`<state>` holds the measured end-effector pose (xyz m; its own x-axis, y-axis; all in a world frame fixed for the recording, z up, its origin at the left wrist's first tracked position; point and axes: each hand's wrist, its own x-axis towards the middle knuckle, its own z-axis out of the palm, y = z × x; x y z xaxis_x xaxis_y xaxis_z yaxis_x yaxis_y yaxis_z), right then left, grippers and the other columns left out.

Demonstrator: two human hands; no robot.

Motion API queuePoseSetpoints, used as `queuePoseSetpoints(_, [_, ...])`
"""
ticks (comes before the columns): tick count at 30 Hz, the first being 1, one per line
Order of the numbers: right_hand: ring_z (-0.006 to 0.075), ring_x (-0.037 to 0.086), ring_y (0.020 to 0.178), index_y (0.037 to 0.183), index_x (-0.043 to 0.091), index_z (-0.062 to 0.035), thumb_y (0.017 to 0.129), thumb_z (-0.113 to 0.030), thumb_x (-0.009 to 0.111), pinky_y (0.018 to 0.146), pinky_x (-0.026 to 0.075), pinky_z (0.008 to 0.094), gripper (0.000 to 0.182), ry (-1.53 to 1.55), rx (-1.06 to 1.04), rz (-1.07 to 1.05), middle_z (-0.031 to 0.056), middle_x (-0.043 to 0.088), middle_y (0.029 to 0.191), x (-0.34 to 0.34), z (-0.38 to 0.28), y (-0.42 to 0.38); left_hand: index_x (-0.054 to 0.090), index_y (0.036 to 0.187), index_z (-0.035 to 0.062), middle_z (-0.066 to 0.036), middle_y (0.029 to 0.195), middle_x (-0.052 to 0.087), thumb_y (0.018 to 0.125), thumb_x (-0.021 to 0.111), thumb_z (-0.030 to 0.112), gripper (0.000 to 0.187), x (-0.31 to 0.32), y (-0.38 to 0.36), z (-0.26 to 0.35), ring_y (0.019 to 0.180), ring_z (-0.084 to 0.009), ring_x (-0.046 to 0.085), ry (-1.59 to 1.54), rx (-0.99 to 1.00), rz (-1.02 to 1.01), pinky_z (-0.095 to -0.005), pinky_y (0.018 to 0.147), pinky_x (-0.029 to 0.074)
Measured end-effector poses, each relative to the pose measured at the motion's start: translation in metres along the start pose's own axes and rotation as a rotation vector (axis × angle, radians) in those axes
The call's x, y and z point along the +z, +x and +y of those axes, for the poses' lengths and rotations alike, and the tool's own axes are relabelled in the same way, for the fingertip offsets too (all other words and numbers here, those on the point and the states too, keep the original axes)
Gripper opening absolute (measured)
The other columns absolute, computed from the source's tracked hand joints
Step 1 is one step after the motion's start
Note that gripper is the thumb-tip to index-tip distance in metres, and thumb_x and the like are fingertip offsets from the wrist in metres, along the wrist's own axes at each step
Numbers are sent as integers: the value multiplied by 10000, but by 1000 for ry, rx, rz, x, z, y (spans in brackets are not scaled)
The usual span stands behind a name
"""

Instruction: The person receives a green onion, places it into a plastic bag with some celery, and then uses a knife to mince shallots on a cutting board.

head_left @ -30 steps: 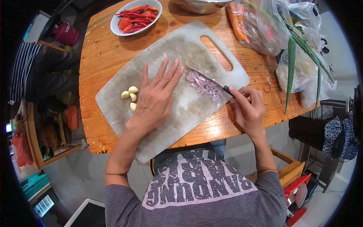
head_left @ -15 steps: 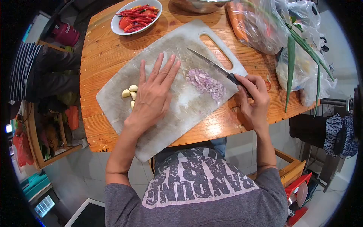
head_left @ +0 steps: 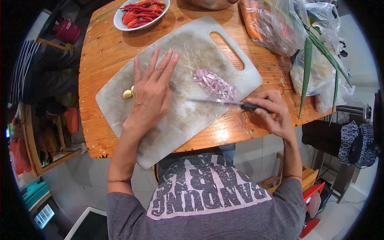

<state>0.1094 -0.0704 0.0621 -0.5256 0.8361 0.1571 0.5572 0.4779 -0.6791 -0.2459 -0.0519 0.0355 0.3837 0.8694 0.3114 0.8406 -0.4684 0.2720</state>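
My right hand (head_left: 274, 112) grips the black handle of a kitchen knife (head_left: 216, 101), whose blade points left over the cutting board, just below a pile of chopped shallots (head_left: 216, 84). Fingers spread, my left hand (head_left: 150, 94) is palm down over the left half of the worn white cutting board (head_left: 160, 150). Beside it sit peeled garlic cloves (head_left: 127, 94); one shows fully, another is partly covered by the hand, and any others are hidden. The board lies at an angle on the wooden table.
A white bowl of red chillies and tomatoes (head_left: 141, 17) stands at the back left of the wooden table (head_left: 100, 60). Behind the board is a metal bowl (head_left: 210, 3). Plastic bags (head_left: 280, 28) with carrots, and green leaves (head_left: 307, 72), lie at the right.
The knife has swung down from above the shallots to below them, its tip now pointing left. My left hand has shifted slightly left, covering more of the garlic cloves.
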Motion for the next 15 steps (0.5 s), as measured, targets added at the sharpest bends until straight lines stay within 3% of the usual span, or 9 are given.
queuePoseSetpoints(6, [238,594,944,1173,766,-108,840,-117,744,868,382,378,334,83,-1,-146,54,659,967,12,-5,-2,427,1547,79,-85,1605,424,825,524,-63,742,-1,-1,1,1547,-325,270,3,-18,18,-589,1256,35])
queuePoseSetpoints(12, [231,588,934,1181,758,-107,826,-103,749,844,379,369,355,-43,-70,-90,53,642,969,12,4,5,476,1518,90,-75,1583,444,808,591,-48,732,-2,-1,5,1548,-316,262,1,-16,38,-633,1242,60])
queuePoseSetpoints(15, [229,585,925,1188,756,-107,820,-85,744,840,378,365,368,-115,-64,-34,53,638,969,5,9,14,462,1529,84,-81,1602,433,814,552,-56,734,-3,-1,5,1553,-331,255,0,-19,20,-604,1250,18])
